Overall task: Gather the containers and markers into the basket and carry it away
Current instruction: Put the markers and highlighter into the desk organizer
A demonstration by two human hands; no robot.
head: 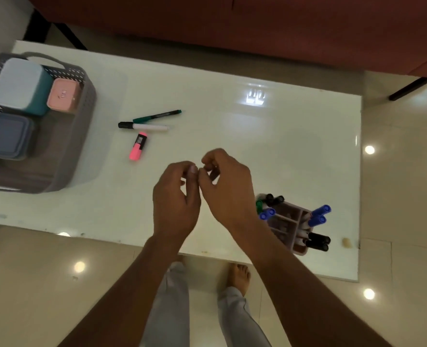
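A grey perforated basket (82, 136) stands at the table's left end. Inside it are a teal container with a pale lid (19, 83), a small pink container (63, 95) and a grey-blue lidded container (4, 136). Three markers lie loose on the glass: a green pen (157, 115), a white marker with a black cap (143, 126) and a pink highlighter (137, 146). My left hand (176, 196) and my right hand (227, 189) hover together over the table's middle, fingers loosely curled and fingertips nearly touching, holding nothing. A pink divided holder (295, 226) full of several markers stands by my right wrist.
The white glass table (270, 136) has its near edge just in front of my legs and bare feet. A red-brown sofa (232, 28) runs along the far side. Glossy floor tiles surround the table.
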